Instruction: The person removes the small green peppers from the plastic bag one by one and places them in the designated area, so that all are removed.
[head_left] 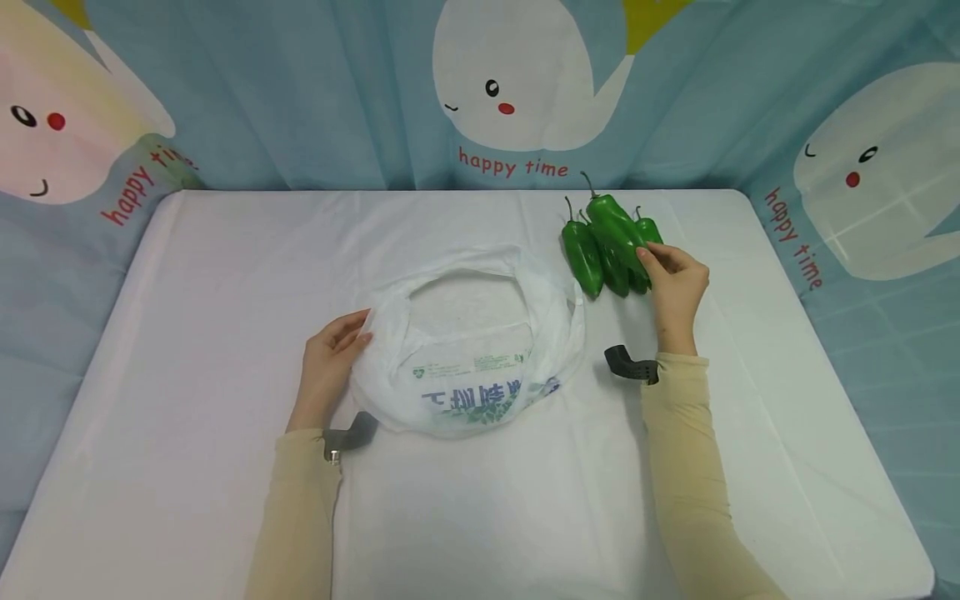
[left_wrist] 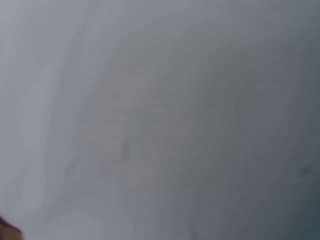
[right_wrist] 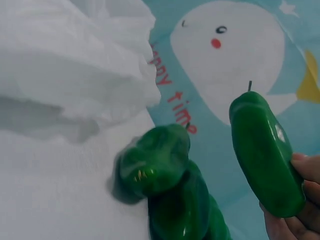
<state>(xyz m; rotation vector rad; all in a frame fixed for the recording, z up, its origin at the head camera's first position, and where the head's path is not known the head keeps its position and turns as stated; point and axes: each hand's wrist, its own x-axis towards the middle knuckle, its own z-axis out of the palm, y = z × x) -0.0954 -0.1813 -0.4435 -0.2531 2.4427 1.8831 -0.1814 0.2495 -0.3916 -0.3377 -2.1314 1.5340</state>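
A white translucent plastic bag (head_left: 551, 321) with green and blue print lies on the table, its mouth spread open upward. My left hand (head_left: 330, 362) pinches the bag's left edge between thumb and fingers. In the left wrist view, pale blurred plastic (left_wrist: 160, 120) fills nearly everything, with a bit of a finger in the lower left corner. My right hand (head_left: 682, 287) grips a green pepper (right_wrist: 265, 155) near its lower end, stem upward. That pepper is held up over several other green peppers (head_left: 582, 260), heaped to the right of the bag.
The white-covered table (head_left: 187, 350) has its back edge just behind the peppers. A blue curtain (head_left: 315, 92) printed with whales surrounds the far side and both flanks. Dark wrist mounts (head_left: 630, 367) stick out inward from both sleeves.
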